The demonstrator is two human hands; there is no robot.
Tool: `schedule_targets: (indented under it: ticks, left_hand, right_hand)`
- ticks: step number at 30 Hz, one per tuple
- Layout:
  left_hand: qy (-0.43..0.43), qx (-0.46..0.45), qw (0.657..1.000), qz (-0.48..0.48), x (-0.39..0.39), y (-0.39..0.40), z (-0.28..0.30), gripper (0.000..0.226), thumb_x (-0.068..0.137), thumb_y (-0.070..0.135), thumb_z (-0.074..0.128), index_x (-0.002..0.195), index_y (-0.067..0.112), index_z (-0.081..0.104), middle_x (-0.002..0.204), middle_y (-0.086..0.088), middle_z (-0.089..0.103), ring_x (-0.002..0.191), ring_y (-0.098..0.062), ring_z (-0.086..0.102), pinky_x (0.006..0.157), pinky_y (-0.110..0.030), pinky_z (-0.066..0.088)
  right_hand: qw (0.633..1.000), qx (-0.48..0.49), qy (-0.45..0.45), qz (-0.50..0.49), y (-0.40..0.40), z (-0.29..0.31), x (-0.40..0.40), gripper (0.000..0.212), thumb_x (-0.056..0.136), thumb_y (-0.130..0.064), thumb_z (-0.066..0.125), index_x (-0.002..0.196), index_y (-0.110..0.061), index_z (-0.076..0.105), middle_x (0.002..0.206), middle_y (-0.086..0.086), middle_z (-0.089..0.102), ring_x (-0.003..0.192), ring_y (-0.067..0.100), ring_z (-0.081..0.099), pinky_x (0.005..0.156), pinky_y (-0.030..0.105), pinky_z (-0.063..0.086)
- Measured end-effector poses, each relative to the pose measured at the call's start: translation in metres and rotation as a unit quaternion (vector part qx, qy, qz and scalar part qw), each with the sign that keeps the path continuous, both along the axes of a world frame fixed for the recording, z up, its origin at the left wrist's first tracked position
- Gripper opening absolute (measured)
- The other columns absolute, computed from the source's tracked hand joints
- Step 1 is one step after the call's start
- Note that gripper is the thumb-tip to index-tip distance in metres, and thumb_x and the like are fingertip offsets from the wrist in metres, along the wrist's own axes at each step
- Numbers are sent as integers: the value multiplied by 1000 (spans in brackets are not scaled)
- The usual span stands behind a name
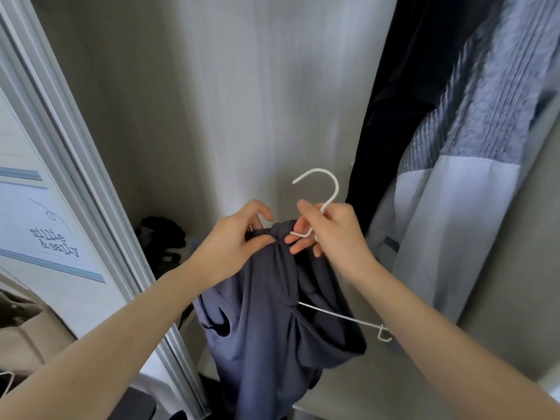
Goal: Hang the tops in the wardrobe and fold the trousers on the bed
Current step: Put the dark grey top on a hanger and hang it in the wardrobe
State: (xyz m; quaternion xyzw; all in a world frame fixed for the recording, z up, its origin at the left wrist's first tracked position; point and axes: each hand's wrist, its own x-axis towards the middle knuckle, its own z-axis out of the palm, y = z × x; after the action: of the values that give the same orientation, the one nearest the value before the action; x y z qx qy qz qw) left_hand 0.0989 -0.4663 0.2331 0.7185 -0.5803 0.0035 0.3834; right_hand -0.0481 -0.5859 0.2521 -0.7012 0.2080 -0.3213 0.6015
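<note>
left hand (235, 237): fingers pinch the bunched neck of the slate-blue soft jersey top (272, 322), thumb under, index curled above it.
right hand (325, 230): fingers grip the neck of the white wire hanger (328, 192), just below its hook; remaining fingers hang loose beside the fabric.
top position: gathered in a knot directly between both sets of fingers, the rest drooping below them; one side looks draped over the hanger, the other is not spread out.
hanger arm: one white bar end (383, 333) sticks out below and right of the right fingers, bare, no fabric on it.
hook: points up just above the right fingers, free, not on any rail; no rail is in view.
right of fingers: a dark navy garment (394, 116) and a pale blue ribbed-knit-and-shirt-cloth garment (472, 165) already hang in the wardrobe.
beyond fingers: light wood-grain wardrobe back panel (242, 101), free space in front of it.
left of fingers: dark bundle (162, 234) low on the wardrobe floor, then the pale sliding door frame (75, 153).
progress, judged: early-mid. This top is half-threaded, shoulder seating unfinished, hanging not yet done.
left to do, judged: seat both shoulders, hook it beside the hung clothes, any further tops, then the trousers; bed and trousers not in view.
</note>
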Motion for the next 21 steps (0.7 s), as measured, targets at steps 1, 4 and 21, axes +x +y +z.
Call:
schedule_targets:
  ticks: [1, 4, 21]
  left_hand:
    - [39, -7, 999, 7, -1, 1, 0, 25, 90, 14, 69, 108, 20, 52, 71, 7, 56, 66, -13, 51, 62, -17, 40]
    - [70, -25, 997, 15, 0, 4, 4, 26, 90, 13, 68, 109, 24, 52, 69, 7, 54, 66, -18, 51, 67, -23, 42]
    - [220, -149, 962, 66, 10, 8, 45, 20, 86, 5, 72, 72, 20, 69, 76, -3, 66, 70, -17, 60, 70, -24, 52]
  right_hand:
    - [999, -29, -6, -20, -3, 2, 0, 38, 95, -28, 56, 70, 2, 60, 65, 12, 70, 56, 21, 69, 41, 22, 38]
    - [983, -174, 22, -61, -12, 7, -9, 38, 94, -40, 54, 83, -6, 66, 69, -8, 70, 70, 1, 66, 70, 26, 51]
    - [965, -199, 137, 97, 20, -73, 1, 40, 88, -13, 59, 126, -22, 53, 123, -10, 59, 114, 0, 54, 102, 20, 41]
